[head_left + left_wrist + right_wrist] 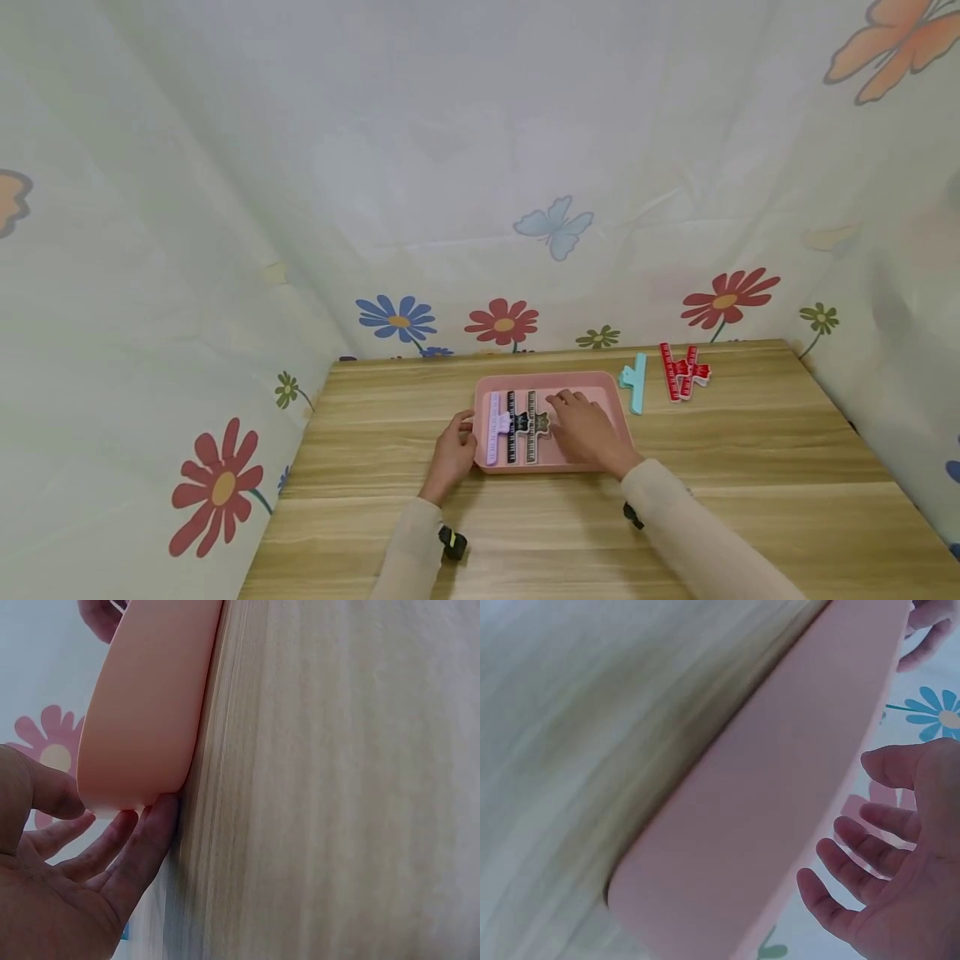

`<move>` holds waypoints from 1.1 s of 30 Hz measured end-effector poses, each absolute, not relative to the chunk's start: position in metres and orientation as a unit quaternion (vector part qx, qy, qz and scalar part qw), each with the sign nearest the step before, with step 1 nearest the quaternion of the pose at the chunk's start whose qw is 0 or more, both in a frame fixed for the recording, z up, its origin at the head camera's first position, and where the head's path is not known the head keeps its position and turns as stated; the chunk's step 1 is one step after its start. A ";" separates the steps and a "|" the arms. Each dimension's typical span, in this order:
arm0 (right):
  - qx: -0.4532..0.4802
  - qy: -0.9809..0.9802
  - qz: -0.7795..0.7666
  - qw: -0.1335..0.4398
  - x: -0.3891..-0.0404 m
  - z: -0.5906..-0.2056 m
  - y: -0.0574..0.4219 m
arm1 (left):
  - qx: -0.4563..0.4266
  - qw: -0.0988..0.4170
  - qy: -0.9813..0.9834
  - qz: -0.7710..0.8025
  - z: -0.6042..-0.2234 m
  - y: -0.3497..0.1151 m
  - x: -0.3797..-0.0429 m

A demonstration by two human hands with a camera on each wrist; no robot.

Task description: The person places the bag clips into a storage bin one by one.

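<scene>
A pink tray [558, 468] lies on the wooden table. Inside its left part are a lilac clip [492, 429], a black clip [512, 427] and a grey-brown clip [532, 427], side by side with their long bars running front to back. My left hand [453, 457] holds the tray's left end; the left wrist view shows fingertips against the outer wall and the thumb near the rim. Over the tray's right part hovers my right hand [588, 429], just right of the grey-brown clip. Its fingers are loosely bent with nothing between them in the right wrist view.
To the right of the tray, a turquoise clip [638, 383] lies on the table [750, 467]. Two red clips [670, 372] lie close together farther right. A patterned cloth [450, 208] hangs behind the table and along both sides.
</scene>
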State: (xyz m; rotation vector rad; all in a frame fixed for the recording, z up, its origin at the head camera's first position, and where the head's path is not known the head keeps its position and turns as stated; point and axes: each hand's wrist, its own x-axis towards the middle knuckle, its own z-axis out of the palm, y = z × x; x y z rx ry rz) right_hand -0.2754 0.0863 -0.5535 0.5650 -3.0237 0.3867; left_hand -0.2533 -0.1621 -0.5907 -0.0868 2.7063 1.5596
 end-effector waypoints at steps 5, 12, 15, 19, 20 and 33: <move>0.181 -0.975 0.121 0.033 -0.275 -0.547 0.097 | -0.028 0.009 0.868 0.496 -0.589 -0.162 -0.252; 0.195 -0.973 0.113 0.057 -0.276 -0.537 0.112 | -0.041 0.021 0.865 0.500 -0.585 -0.162 -0.253; 0.194 -0.973 0.111 0.060 -0.274 -0.533 0.120 | -0.039 0.022 0.864 0.502 -0.584 -0.163 -0.254; 0.198 -0.972 0.107 0.073 -0.271 -0.529 0.129 | -0.034 0.015 0.861 0.506 -0.583 -0.163 -0.254; 0.200 -0.971 0.107 0.079 -0.271 -0.528 0.132 | -0.033 0.014 0.860 0.509 -0.583 -0.164 -0.254; 0.192 -0.972 0.096 0.092 -0.276 -0.518 0.156 | -0.018 0.000 0.861 0.509 -0.583 -0.165 -0.256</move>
